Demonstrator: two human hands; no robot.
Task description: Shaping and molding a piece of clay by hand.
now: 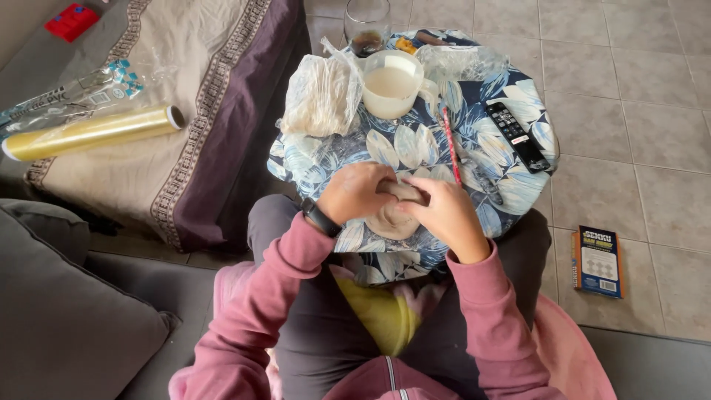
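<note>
A flat grey-beige lump of clay lies on the near part of a small round table with a blue leaf-print cloth. My left hand and my right hand both press on the clay's upper edge, fingers curled over it and meeting in the middle. A black watch sits on my left wrist. A thin red stick lies on the cloth just beyond my right hand.
A white cup of cloudy liquid, a clear bag of pale material, a glass and a black remote sit further back. A film roll lies on the couch cover at left. A blue booklet is on the tiled floor.
</note>
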